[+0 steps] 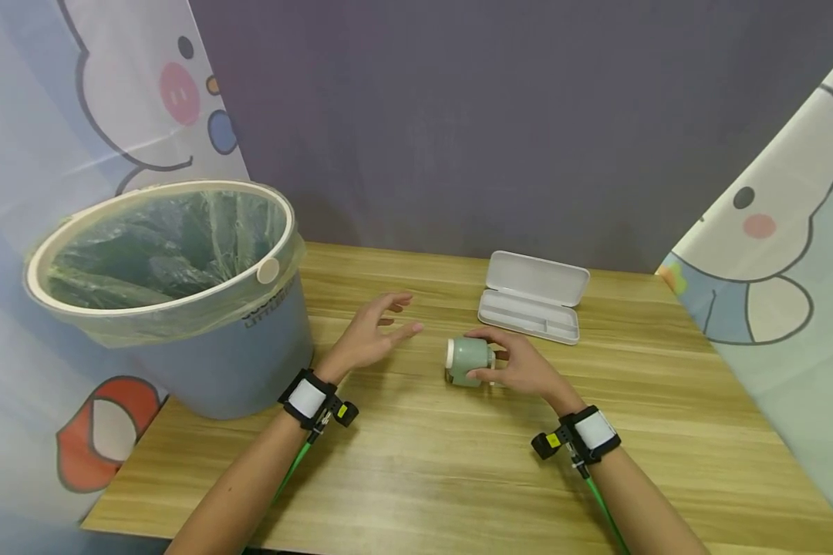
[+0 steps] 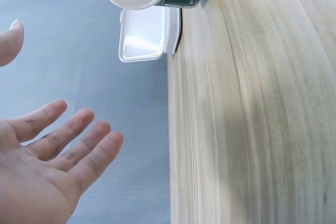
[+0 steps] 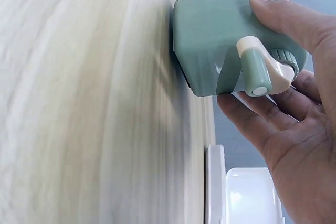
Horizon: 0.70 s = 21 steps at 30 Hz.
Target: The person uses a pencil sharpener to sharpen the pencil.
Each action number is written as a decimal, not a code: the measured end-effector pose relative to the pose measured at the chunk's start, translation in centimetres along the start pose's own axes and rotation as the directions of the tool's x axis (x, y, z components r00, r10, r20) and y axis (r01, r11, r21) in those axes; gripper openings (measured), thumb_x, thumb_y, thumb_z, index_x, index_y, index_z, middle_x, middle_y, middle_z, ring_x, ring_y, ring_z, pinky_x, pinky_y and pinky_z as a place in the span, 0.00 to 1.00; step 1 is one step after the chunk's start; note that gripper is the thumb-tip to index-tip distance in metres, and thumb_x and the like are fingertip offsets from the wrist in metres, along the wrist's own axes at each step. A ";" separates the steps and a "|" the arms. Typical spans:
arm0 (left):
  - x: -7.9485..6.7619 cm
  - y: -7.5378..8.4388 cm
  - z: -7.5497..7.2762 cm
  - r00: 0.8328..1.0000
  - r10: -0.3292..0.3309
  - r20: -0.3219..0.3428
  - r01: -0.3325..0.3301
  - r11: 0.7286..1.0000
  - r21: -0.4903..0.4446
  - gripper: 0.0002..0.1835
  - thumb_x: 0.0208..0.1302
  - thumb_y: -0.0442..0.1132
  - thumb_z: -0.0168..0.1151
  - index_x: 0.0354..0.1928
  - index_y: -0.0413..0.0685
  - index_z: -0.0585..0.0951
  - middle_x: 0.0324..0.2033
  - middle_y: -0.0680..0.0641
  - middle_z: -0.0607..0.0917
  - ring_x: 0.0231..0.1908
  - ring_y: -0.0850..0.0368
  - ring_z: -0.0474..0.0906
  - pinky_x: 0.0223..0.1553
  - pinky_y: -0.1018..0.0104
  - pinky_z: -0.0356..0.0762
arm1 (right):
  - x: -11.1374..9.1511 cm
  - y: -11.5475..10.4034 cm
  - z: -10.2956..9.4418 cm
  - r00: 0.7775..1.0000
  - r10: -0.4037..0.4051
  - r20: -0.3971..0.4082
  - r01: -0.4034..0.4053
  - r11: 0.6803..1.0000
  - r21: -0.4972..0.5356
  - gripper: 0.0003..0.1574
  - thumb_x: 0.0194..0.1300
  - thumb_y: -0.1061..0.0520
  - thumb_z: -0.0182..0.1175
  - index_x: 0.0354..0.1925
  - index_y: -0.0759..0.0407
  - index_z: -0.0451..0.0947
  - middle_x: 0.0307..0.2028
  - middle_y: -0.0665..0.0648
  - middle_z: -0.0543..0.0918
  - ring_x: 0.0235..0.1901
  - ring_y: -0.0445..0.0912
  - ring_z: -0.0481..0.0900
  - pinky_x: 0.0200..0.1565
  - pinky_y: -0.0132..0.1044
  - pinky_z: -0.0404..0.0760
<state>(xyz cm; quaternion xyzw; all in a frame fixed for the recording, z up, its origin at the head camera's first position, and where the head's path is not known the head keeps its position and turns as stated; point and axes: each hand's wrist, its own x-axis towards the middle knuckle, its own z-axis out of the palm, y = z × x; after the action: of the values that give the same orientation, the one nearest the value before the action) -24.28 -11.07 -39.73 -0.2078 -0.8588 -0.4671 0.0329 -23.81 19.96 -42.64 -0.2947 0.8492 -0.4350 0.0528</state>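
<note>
A green crank pencil sharpener [image 1: 468, 358] with a cream front stands at the middle of the wooden table. My right hand [image 1: 525, 368] grips it from the right, thumb on the near side and fingers on the far side. In the right wrist view the sharpener [image 3: 210, 35] shows its crank handle [image 3: 256, 74] towards the palm. Whether its base touches the table or sits just above it I cannot tell. To the left, apart from the sharpener, my left hand [image 1: 366, 338] holds nothing, its fingers [image 2: 86, 156] spread and fairly straight.
An open white pencil case [image 1: 531, 301] lies behind the right hand, its lid raised. A large blue bin [image 1: 215, 370] lined with a clear bag stands at the left. A grey panel [image 1: 458, 139] closes off the back of the table.
</note>
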 end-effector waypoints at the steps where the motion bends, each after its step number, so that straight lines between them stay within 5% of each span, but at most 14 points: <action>1: 0.0 -0.1 0.0 1.000 0.001 0.000 -0.001 1.000 -0.003 0.35 0.69 0.56 0.66 0.72 0.51 0.70 0.66 0.44 0.77 0.66 0.41 0.74 0.66 0.45 0.76 | 0.0 0.1 -0.1 1.000 0.002 0.000 -0.002 1.000 -0.002 0.42 0.58 0.48 0.77 0.67 0.51 0.74 0.63 0.55 0.79 0.58 0.53 0.80 0.57 0.48 0.84; 21: 0.6 -1.1 0.9 1.000 0.018 0.010 -0.018 1.000 -0.001 0.34 0.69 0.55 0.66 0.72 0.51 0.70 0.68 0.41 0.76 0.66 0.44 0.74 0.65 0.46 0.76 | 0.4 0.9 -0.2 0.998 0.038 0.042 -0.038 0.999 0.012 0.41 0.60 0.47 0.75 0.68 0.50 0.71 0.64 0.56 0.77 0.60 0.54 0.79 0.60 0.52 0.82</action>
<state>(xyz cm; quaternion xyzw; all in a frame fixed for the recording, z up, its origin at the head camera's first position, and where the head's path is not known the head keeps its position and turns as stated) -25.13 -10.65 -40.92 -0.2179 -0.8568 -0.4663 0.0325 -24.63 20.26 -43.15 -0.2871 0.8506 -0.4330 0.0805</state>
